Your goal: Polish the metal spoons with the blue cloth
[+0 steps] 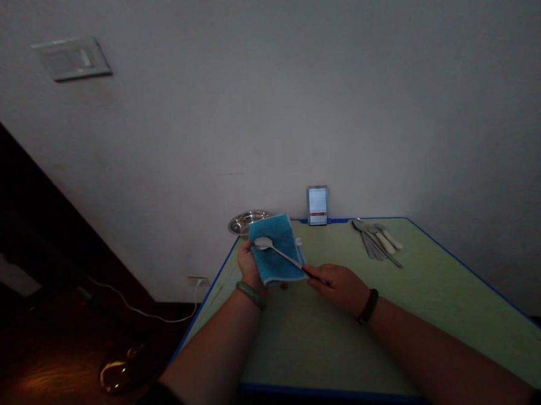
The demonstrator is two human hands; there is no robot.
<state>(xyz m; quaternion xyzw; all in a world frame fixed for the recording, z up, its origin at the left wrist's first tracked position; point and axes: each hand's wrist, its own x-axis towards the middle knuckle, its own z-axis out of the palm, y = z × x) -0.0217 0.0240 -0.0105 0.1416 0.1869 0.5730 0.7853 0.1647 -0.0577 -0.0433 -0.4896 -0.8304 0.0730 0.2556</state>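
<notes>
A blue cloth (276, 264) with pale edging is folded into a rectangle and lies over my left hand (247, 261). The thumb shows at the cloth's left edge, while the other fingers are hidden behind it. Across the cloth's face rests a long-handled metal spoon (264, 243), its bowl toward the upper left, near my left thumb. My right hand (336, 283) is closed around the handle end of this spoon, to the right of the cloth. Both hands are raised over the table.
A shiny metal bowl (242, 223) stands at the table's far left corner, partly behind the cloth. A phone (318, 206) leans upright against the wall. Several pieces of cutlery (378, 243) lie in a pile at the far right of the green, blue-edged table (305, 352).
</notes>
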